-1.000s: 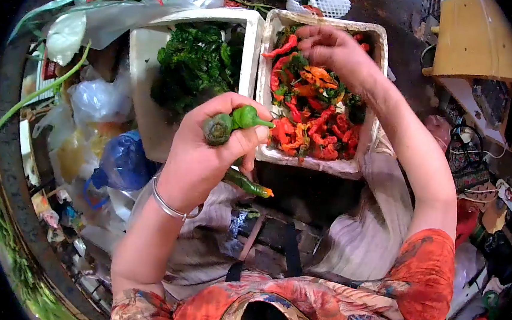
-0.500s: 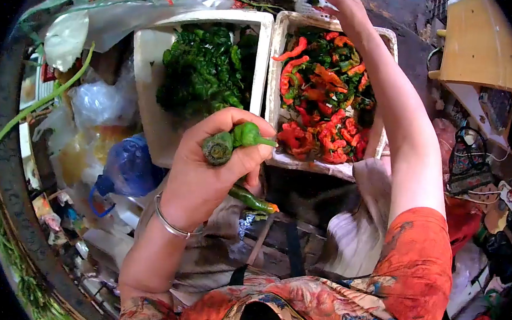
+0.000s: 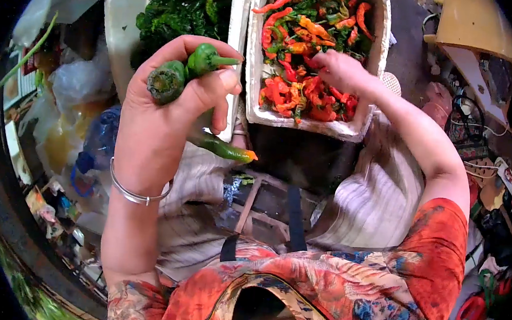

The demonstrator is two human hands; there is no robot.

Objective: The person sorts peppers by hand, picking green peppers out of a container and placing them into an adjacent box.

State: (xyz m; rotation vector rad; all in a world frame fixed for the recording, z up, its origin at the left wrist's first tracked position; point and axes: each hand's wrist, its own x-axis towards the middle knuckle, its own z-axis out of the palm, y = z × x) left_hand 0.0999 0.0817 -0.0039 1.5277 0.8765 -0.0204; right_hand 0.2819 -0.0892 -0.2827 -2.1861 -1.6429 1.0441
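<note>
My left hand [image 3: 163,116] is closed around green chili peppers [image 3: 202,61], raised beside the boxes. One held pepper shows a dark, blunt end, and a long green one with an orange tip sticks out below my palm. Over the right white foam box [image 3: 308,127], my right hand [image 3: 346,74] is among red and orange chili peppers [image 3: 285,96], fingers curled inward. Its fingertips are slightly blurred, and what they pinch, if anything, cannot be made out. Dark green peppers [image 3: 180,15] fill the left foam box [image 3: 119,23], partly behind my left hand.
Clear plastic bags [image 3: 82,80] and a blue plastic bag [image 3: 101,139] lie to the left. A yellowish wooden piece [image 3: 480,27] stands at the upper right. Near my right forearm is a white perforated edge [image 3: 391,83]. Cluttered items line both sides.
My right hand has come down from the white perforated basket beyond the boxes to the red peppers. My left hand keeps the green peppers. The view has shifted, so the boxes appear higher.
</note>
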